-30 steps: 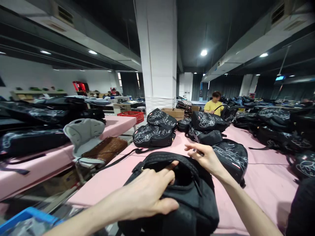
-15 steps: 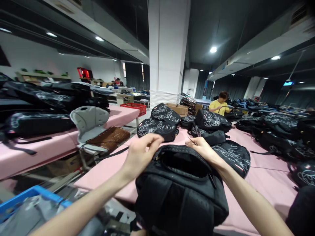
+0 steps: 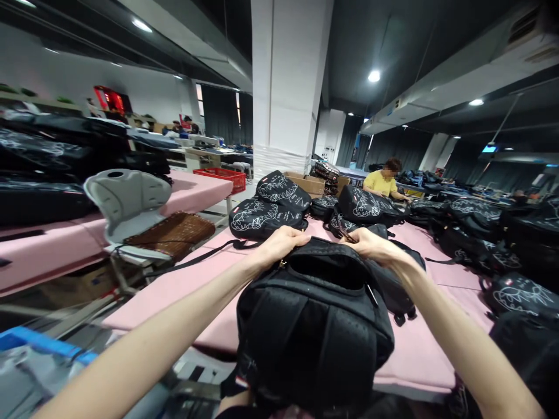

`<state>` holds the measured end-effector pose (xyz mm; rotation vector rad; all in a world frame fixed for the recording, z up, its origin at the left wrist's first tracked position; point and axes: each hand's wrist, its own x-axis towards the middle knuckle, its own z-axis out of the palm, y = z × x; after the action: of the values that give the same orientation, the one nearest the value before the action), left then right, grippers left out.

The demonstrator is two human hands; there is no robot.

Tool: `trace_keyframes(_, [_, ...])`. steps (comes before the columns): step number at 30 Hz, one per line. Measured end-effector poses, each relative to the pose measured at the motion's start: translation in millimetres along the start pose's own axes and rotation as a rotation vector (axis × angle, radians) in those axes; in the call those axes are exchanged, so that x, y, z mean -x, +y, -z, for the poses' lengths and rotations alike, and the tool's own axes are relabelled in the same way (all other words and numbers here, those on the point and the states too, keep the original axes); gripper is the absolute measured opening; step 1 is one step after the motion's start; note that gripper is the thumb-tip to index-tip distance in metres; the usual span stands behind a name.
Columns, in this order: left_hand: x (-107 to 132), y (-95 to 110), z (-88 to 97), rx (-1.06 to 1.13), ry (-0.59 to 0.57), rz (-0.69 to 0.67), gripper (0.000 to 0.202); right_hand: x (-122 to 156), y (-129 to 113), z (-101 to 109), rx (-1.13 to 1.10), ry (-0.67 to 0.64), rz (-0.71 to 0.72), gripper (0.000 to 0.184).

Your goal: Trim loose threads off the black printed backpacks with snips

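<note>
A black backpack (image 3: 312,326) stands in front of me at the near edge of the pink table (image 3: 183,285), its top compartment open. My left hand (image 3: 282,243) grips the left side of the open rim with curled fingers. My right hand (image 3: 371,244) grips the right side of the rim, fingers closed on the fabric. Both forearms reach forward on either side of the backpack.
Several black backpacks with white prints (image 3: 262,216) lie further along the table and to the right (image 3: 515,291). A grey chair with a brown seat pad (image 3: 131,215) stands at the left between tables. A person in a yellow shirt (image 3: 384,181) sits at the back. A white pillar (image 3: 288,87) rises behind.
Both hands have moved from above the backpack onto the rim of its opening and closed on it. The backpack now sits closer to me and more upright.
</note>
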<state>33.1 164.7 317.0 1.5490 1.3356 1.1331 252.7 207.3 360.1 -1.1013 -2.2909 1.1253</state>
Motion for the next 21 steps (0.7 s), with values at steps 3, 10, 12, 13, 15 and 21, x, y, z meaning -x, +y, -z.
trace_keyframes(3, [-3,-4,0.0,0.18,-0.003,0.087,0.043,11,2,12,0.034,-0.04,0.004,0.03])
trace_keyframes(10, [-7,1,1.8,0.124,-0.035,0.101,0.043,5,32,7,-0.294,-0.013,-0.039,0.033])
trace_keyframes(12, [1,6,1.7,-0.029,0.001,0.026,0.043,3,34,6,-0.32,0.0,-0.035,0.033])
trace_keyframes(13, [8,10,-0.2,-0.127,0.086,-0.061,0.041,4,34,6,-0.327,0.004,-0.031,0.034])
trace_keyframes(15, [26,19,-8.9,-0.328,0.314,-0.319,0.035,6,34,6,-0.342,0.011,-0.018,0.036])
trace_keyframes(21, [43,54,-43.3,-0.685,-0.544,-0.284,0.034,5,33,3,-0.288,-0.006,-0.003,0.033])
